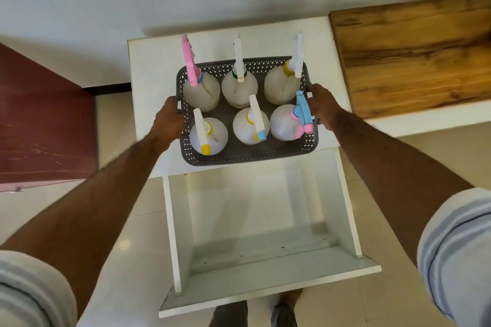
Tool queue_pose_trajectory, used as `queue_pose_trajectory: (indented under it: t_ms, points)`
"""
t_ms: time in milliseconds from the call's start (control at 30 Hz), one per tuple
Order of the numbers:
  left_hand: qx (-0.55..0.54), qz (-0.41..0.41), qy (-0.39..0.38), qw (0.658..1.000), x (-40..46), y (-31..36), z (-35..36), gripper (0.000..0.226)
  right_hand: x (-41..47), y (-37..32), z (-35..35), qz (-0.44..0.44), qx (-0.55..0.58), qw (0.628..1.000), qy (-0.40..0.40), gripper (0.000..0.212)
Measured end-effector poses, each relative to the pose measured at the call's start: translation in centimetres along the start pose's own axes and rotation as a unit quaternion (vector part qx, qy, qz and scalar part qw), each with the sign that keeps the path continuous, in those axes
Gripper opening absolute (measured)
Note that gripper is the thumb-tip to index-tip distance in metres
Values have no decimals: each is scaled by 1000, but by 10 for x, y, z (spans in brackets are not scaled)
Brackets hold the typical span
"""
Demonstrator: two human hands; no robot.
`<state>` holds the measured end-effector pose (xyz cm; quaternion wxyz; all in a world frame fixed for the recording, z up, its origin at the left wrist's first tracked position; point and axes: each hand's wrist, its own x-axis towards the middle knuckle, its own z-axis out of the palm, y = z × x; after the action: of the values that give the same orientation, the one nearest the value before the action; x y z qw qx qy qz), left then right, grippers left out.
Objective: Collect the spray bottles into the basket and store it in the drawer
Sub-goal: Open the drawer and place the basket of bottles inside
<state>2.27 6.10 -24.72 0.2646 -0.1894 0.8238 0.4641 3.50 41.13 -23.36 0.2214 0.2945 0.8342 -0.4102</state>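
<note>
head view: only view, wide-angle, looking down over both arms.
basket: dark grey perforated plastic basket (247, 152), rectangular, on the near part of the white cabinet-top surface (148, 61), near edge at or just past the surface's front edge; cannot tell if it is lifted off yet.
bottles: six translucent white spray bottles, all upright inside the basket, two rows of three. Far row: pink-trigger bottle (201, 91) left, white-trigger green-collar bottle (239, 87) middle, white-trigger yellow-collar bottle (281, 85) right. Near row: yellow-nozzle bottle (208, 137) left, blue-nozzle bottle (251, 126) middle, blue-and-pink-trigger bottle (284, 122) right.
left hand: left hand (170, 121) on the basket's left short side, fingers curled around the rim and closed on it.
right hand: right hand (322, 107) on the right short side, fingers wrapped over the rim, gripping; fingertips partly hidden behind the blue trigger.
drawer: white open drawer (265, 271), pulled out toward the person, directly near of and below the basket, nothing seen inside.
key relation: basket long axis runs left-right, a hand at each end, both about equally near; drawer lies straight toward the person from the basket, so the move looks like a pull back and lower with the axis kept as is.
progress: collecting looks done; storing not yet done.
risk: tall triggers may tip if the basket tilts; drawer width looks close to basket length.
other: wood-grain top (414, 53) far right, dark red panel (45, 119) left.
</note>
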Motion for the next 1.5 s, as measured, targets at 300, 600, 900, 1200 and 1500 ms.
queue_pose_trajectory:
  t_ms: [300,600,900,1200,1500]
  points:
    - [7,-26,8,1000,-86,-41,13,62,-85,60,7,34,15,999,5,38]
    - [34,-23,0,999,-200,-128,46,47,-196,158,29,35,43,998,-11,33]
    - [21,-29,14,999,-203,-199,101,47,-169,231,69,40,9,998,-49,32]
    - [22,-33,46,998,-104,-260,163,52,-56,293,132,28,39,999,-23,31]
    - [24,-59,58,996,-68,-316,204,52,-12,339,171,29,25,999,-19,35]
